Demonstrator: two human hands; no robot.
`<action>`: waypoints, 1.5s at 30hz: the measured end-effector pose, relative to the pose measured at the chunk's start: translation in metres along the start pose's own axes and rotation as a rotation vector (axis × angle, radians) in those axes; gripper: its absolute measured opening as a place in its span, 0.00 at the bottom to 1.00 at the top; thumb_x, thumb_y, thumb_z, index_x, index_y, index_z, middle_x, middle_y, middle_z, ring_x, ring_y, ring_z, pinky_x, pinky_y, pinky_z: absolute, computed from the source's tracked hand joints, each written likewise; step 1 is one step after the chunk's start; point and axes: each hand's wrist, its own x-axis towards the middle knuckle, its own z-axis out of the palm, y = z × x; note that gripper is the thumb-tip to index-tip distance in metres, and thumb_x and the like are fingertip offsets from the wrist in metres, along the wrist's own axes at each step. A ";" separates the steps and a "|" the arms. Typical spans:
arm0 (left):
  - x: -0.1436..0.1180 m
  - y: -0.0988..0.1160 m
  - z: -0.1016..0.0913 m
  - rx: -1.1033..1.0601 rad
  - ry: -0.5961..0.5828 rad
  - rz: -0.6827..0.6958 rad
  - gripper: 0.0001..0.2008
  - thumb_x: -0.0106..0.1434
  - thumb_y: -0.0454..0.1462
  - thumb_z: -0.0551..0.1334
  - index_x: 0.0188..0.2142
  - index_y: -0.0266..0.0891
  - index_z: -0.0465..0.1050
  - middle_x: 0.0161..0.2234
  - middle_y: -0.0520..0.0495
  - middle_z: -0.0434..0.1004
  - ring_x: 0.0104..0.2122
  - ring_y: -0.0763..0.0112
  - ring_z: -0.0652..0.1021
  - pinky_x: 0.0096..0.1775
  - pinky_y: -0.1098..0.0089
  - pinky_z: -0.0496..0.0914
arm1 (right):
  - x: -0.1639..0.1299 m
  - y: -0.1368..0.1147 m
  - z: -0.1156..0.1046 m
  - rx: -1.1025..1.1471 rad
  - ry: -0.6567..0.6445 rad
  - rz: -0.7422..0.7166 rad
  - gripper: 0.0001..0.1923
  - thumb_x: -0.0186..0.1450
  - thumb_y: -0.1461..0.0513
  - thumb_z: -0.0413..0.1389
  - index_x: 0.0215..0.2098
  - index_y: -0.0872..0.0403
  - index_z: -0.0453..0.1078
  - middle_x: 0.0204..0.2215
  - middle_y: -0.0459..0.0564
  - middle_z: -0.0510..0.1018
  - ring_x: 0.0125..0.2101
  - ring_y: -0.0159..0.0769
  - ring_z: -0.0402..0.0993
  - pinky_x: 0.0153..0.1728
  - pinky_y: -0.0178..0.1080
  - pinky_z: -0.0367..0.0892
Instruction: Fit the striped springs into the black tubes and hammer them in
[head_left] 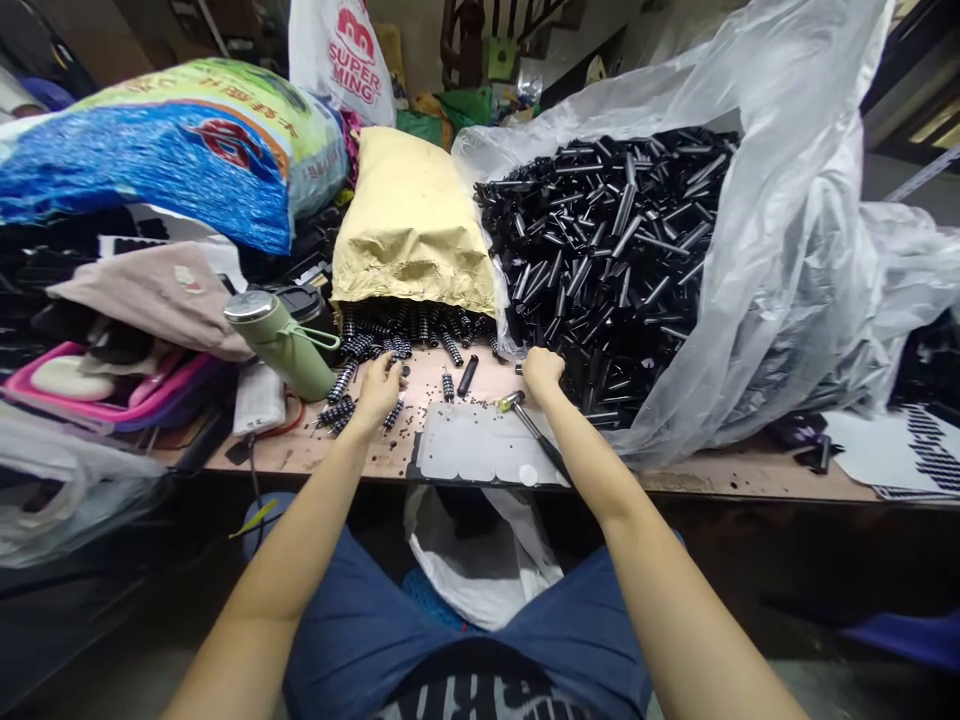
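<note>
The left hand [380,388] rests on the workbench [315,452] among the black springs [341,382] that spill from the open mouth of the tan paper sack [411,215]. Its fingers are curled downward over the springs; the camera sees only the back of the hand, so whether the fingers pinch a spring cannot be determined.

The right hand [541,366] sits at the lower edge of the pile of black tubes [615,245], just inside the opening of the clear plastic bag [780,240]. The fingers are closed into a loose fist. The fingertips face away from the camera and are buried against the tubes, so what they grip, if anything, is hidden.

1 loose black tube [467,375] lies on the bench between the 2 hands, beside a short spring. A grey perforated plate [480,450] lies at the bench edge below both hands. A tool with a metal head [525,418] lies across its right corner, partly covered by the right forearm.

A green flask [283,342] lies tilted to the left of the springs. A blue and green woven sack [172,145] lies behind it, cut off at the left edge. The items under the pink cloth [154,290] are too obscured to identify. The far part of the tube pile is veiled by plastic folds.
</note>
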 end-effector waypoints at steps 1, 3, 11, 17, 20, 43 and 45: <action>-0.010 0.006 0.006 -0.220 -0.029 -0.105 0.13 0.65 0.37 0.55 0.48 0.35 0.66 0.34 0.46 0.72 0.26 0.73 0.75 0.30 0.71 0.72 | -0.001 0.000 -0.001 0.030 -0.014 -0.004 0.09 0.60 0.68 0.53 0.35 0.67 0.74 0.36 0.70 0.78 0.42 0.48 0.75 0.39 0.40 0.65; -0.030 0.018 0.021 -0.563 -0.110 -0.283 0.11 0.62 0.39 0.59 0.42 0.36 0.66 0.28 0.52 0.69 0.21 0.78 0.71 0.23 0.76 0.68 | -0.013 0.003 -0.002 0.110 -0.053 -0.048 0.09 0.60 0.65 0.54 0.32 0.64 0.74 0.33 0.64 0.79 0.37 0.45 0.76 0.35 0.38 0.66; -0.074 0.047 0.072 -0.758 -0.309 -0.402 0.20 0.44 0.41 0.73 0.29 0.35 0.66 0.18 0.58 0.63 0.14 0.84 0.62 0.14 0.81 0.51 | -0.118 0.005 0.008 0.469 -0.290 -0.450 0.20 0.63 0.49 0.51 0.35 0.57 0.73 0.27 0.51 0.78 0.23 0.31 0.71 0.27 0.35 0.68; -0.086 0.040 0.075 -0.603 -0.368 -0.312 0.20 0.46 0.44 0.73 0.30 0.36 0.66 0.15 0.59 0.61 0.13 0.83 0.61 0.15 0.79 0.54 | -0.122 0.003 -0.011 0.271 -0.112 -0.969 0.54 0.44 0.52 0.70 0.64 0.53 0.52 0.62 0.62 0.58 0.61 0.56 0.55 0.59 0.56 0.55; -0.085 0.031 0.077 -0.592 -0.359 -0.219 0.20 0.58 0.51 0.62 0.39 0.37 0.68 0.21 0.55 0.67 0.15 0.80 0.64 0.16 0.77 0.58 | -0.120 0.005 -0.006 0.322 -0.110 -0.959 0.58 0.47 0.51 0.69 0.67 0.56 0.44 0.61 0.64 0.58 0.62 0.54 0.54 0.61 0.56 0.54; -0.099 0.020 0.095 -0.748 -0.136 -0.141 0.21 0.63 0.53 0.57 0.47 0.41 0.67 0.23 0.56 0.65 0.19 0.79 0.68 0.23 0.78 0.64 | -0.161 0.072 0.009 0.231 -0.232 -0.717 0.62 0.43 0.47 0.70 0.66 0.59 0.45 0.60 0.69 0.60 0.61 0.59 0.56 0.60 0.59 0.55; -0.104 0.031 0.093 -0.826 -0.232 -0.234 0.23 0.62 0.54 0.58 0.49 0.42 0.66 0.20 0.59 0.60 0.14 0.81 0.61 0.16 0.79 0.55 | -0.164 0.066 -0.001 0.320 -0.215 -0.765 0.63 0.43 0.47 0.70 0.67 0.57 0.43 0.61 0.67 0.57 0.62 0.57 0.53 0.61 0.58 0.53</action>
